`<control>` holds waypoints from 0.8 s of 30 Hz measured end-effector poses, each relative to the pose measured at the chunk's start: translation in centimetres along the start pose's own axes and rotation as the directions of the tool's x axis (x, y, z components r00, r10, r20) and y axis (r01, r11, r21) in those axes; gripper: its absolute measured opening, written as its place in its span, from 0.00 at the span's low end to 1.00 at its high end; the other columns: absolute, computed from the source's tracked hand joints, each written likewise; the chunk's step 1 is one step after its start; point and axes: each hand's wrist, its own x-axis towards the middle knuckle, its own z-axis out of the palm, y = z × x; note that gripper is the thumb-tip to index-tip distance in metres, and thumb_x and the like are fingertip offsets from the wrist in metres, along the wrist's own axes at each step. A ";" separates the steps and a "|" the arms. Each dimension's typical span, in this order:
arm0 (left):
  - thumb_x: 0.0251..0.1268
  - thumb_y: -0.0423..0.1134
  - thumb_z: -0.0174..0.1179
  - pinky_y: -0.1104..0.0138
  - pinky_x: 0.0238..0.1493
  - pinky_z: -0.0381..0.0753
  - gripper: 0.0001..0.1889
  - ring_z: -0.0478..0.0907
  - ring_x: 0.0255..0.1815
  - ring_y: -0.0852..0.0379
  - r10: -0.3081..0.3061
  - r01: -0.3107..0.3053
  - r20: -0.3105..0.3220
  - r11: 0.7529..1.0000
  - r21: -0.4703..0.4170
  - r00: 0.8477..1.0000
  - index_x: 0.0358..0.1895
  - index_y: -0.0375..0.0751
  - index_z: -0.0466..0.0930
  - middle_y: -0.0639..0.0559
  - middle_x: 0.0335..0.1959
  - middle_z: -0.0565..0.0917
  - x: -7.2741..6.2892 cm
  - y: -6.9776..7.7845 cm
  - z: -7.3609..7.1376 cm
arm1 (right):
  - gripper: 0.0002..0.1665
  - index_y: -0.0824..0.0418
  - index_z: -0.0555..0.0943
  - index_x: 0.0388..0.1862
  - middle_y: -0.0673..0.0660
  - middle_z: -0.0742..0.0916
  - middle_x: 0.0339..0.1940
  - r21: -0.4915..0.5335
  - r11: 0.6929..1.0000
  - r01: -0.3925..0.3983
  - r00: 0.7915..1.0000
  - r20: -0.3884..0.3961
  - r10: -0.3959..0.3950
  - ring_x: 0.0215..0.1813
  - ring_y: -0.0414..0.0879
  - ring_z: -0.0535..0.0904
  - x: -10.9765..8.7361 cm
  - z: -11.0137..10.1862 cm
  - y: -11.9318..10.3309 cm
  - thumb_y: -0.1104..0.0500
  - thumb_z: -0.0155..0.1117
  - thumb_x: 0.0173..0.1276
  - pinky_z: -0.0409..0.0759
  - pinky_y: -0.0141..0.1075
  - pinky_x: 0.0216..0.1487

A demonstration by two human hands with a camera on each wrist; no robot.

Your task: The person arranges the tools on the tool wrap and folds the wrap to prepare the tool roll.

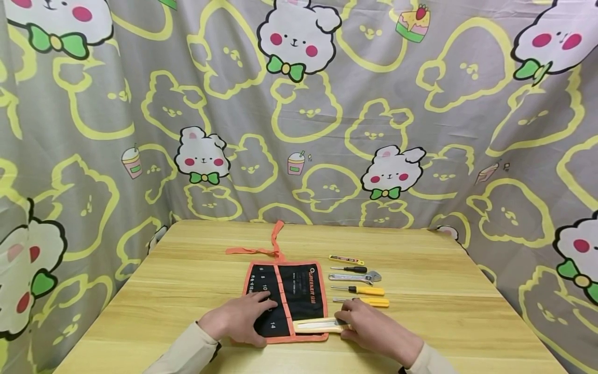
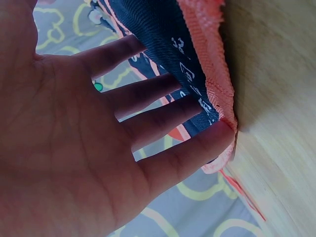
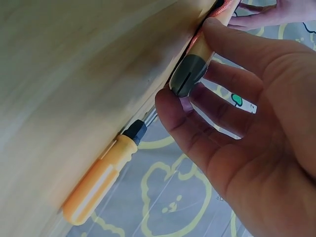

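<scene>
A black tool pouch (image 1: 303, 293) with orange trim lies spread on the table, white numbers printed on its left half. My left hand (image 1: 238, 317) rests on that half; in the left wrist view its fingers (image 2: 168, 163) are extended, fingertips at the orange edge. With the thumb and fingers of my right hand (image 1: 369, 328), I pinch the dark grey end of a yellow utility knife (image 1: 317, 325). The knife lies across the lower right part of the pouch, its far end by the orange middle strip. The right wrist view shows the grey end (image 3: 188, 74) between thumb and fingers.
Right of the pouch lie a small yellow tool with a dark label (image 1: 346, 259), a black-handled screwdriver (image 1: 357, 269), an adjustable wrench (image 1: 355, 277) and two yellow-handled screwdrivers (image 1: 371, 291). Orange ties (image 1: 276, 241) trail behind the pouch. A patterned curtain (image 1: 317, 114) surrounds the table.
</scene>
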 end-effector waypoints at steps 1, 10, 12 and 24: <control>0.51 0.54 0.76 0.45 0.68 0.73 0.40 0.68 0.74 0.41 -0.001 0.001 0.001 1.000 -0.001 1.000 0.71 0.52 0.75 0.45 0.75 0.69 0.0 0.0 0.0 | 0.15 0.56 0.86 0.49 0.48 0.84 0.41 -0.004 1.000 0.006 1.000 -0.002 -0.006 0.40 0.36 0.74 0.0 0.0 0.0 0.52 0.73 0.67 0.78 0.32 0.38; 0.52 0.55 0.75 0.45 0.68 0.73 0.40 0.67 0.75 0.41 0.004 -0.004 0.004 1.000 -0.005 1.000 0.71 0.53 0.74 0.45 0.76 0.69 0.0 -0.2 0.2 | 0.15 0.58 0.87 0.48 0.48 0.83 0.39 -0.009 1.000 0.021 1.000 -0.006 -0.021 0.37 0.35 0.73 0.5 0.1 -0.5 0.53 0.74 0.67 0.78 0.31 0.38; 0.52 0.55 0.75 0.45 0.68 0.73 0.40 0.67 0.75 0.41 0.005 -0.005 0.004 1.000 -0.006 1.000 0.71 0.53 0.74 0.45 0.76 0.69 0.0 -0.2 0.2 | 0.15 0.58 0.87 0.48 0.48 0.83 0.39 -0.009 1.000 0.016 1.000 -0.002 -0.016 0.37 0.34 0.72 0.5 0.1 -0.7 0.52 0.74 0.67 0.78 0.31 0.37; 0.52 0.54 0.75 0.44 0.69 0.72 0.40 0.67 0.75 0.41 -0.005 0.005 0.009 1.000 -0.008 1.000 0.71 0.53 0.74 0.46 0.76 0.68 0.0 -0.1 0.0 | 0.19 0.57 0.87 0.54 0.49 0.84 0.42 -0.008 1.000 -0.008 1.000 0.017 0.008 0.39 0.35 0.73 1.1 0.1 -1.2 0.51 0.72 0.68 0.80 0.32 0.39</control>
